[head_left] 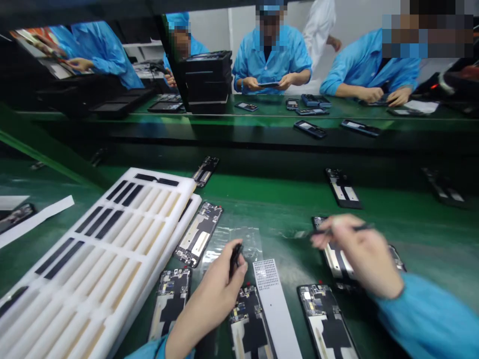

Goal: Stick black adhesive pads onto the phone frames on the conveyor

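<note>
Near the middle, my left hand [215, 294] pinches a small black part [235, 255] between thumb and fingers. Blurred by motion, my right hand [354, 249] is closed on dark tweezers [324, 231] whose tips point left. Beneath that hand lies an opened phone [334, 260], partly covered by it. Several more opened phones with bare circuit boards lie around: one phone [200, 233] beyond my left hand, another phone [249, 324] just right of its wrist, and a third phone [329, 324] at the front. Between them rests a white strip [279, 319] with rows of small dots.
At left, a white foam tray [123, 239] with black strips in some slots lies on another tray. Clear plastic film [239, 239] lies on the green table [269, 189]. Across a raised ledge, co-workers in blue sit near stacked black trays [208, 80] and phones.
</note>
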Tool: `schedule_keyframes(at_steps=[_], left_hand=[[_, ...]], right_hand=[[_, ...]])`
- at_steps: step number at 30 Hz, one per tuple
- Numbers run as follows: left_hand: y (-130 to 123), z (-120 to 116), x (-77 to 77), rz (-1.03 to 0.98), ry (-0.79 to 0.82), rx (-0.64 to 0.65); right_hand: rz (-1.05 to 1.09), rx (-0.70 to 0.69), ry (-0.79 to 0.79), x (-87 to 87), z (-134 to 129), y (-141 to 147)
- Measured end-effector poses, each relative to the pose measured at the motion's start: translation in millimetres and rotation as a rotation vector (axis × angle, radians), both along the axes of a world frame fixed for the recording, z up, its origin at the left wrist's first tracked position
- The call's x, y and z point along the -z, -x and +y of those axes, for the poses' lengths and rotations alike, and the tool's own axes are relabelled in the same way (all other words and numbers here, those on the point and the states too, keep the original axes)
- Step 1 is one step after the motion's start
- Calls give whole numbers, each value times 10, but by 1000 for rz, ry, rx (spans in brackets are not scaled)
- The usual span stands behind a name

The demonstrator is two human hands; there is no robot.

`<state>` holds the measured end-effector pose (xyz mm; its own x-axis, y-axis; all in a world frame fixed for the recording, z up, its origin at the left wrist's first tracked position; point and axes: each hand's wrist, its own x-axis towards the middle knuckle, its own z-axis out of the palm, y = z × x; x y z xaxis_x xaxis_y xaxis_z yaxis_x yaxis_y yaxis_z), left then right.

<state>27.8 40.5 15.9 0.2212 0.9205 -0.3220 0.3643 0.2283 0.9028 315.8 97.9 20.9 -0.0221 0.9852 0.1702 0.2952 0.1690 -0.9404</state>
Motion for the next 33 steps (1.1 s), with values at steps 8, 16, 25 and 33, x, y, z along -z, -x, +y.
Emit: schedule_keyframes(at_steps=[8, 16, 25, 33], left_hand=[[-105, -211, -132, 777, -366, 895], [-178, -286, 110, 910, -452, 948], [-204, -314, 122, 887, -405, 961], [-186, -302, 117, 880, -400, 981]], right_hand=[[-56, -501, 81, 517, -526, 91], [-119, -548, -11, 523, -478, 117], [-68, -553, 9, 519, -479, 109], [-52, -569, 4, 523, -484, 109]])
